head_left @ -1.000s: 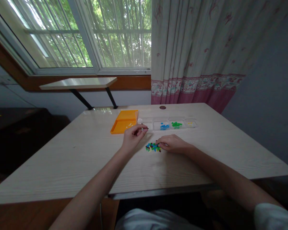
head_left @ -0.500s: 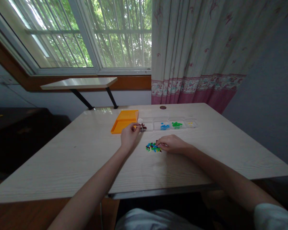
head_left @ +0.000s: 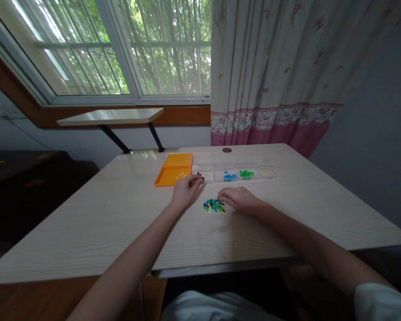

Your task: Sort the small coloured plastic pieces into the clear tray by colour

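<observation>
My left hand point(head_left: 186, 189) is pinched closed at the front edge of the dark brown pieces' compartment, and any piece in its fingertips is too small to make out. Some dark brown pieces point(head_left: 198, 174) show just past its fingers. A mixed pile of small green, blue, brown, white and yellow pieces point(head_left: 214, 205) lies on the table in front of the tray. My right hand point(head_left: 239, 198) reaches in from the right, thumb and fingers pinched together at the pile's upper right edge; what they hold is hidden. Blue pieces point(head_left: 229, 176) and green pieces point(head_left: 246, 174) sit in separate compartments of the clear tray point(head_left: 208, 176).
An open orange case point(head_left: 177, 161) stands left of the tray, with several white pieces point(head_left: 181, 175) in it. A few yellow pieces point(head_left: 265, 172) are in the tray's right compartment. Behind are a raised shelf point(head_left: 113, 116) and a round brown disc point(head_left: 227, 150) on the table point(head_left: 127, 214).
My left hand has shifted right and slightly nearer me, uncovering white pieces in the orange case. My right hand has risen slightly at the pile's edge.
</observation>
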{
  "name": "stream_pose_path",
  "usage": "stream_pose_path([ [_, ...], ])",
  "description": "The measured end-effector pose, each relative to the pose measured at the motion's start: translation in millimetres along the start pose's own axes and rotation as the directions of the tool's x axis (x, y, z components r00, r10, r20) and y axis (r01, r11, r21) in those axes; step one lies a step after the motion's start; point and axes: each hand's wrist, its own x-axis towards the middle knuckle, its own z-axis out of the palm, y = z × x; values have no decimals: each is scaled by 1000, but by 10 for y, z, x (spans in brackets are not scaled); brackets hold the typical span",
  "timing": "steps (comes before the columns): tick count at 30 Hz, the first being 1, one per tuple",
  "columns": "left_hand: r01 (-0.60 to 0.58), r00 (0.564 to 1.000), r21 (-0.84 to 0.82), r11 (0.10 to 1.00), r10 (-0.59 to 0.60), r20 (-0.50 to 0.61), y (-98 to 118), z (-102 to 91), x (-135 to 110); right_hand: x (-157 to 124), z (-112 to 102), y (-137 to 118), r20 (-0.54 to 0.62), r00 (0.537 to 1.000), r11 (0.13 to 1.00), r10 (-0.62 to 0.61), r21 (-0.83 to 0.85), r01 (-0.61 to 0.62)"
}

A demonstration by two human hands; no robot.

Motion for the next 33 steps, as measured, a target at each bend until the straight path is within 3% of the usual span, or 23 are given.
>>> stream_pose_path([
  [4,-155,955,-87,984,171,242,158,30,-104,-2,26,31,-117,993,999,14,-43,-20],
  [7,-171,923,-119,978,201,329,251,30,-154,0,54,50,-153,988,997,12,-72,-24],
  [16,-198,906,-93,976,218,362,248,55,-178,14,111,20,-140,990,992,-1,-123,-16],
  [25,-145,950,-133,980,176,258,278,25,-158,10,101,44,-203,979,995,16,-93,-35],
  [33,-142,938,-185,972,192,289,268,31,-154,4,97,32,-245,970,998,-6,-64,-10],
])
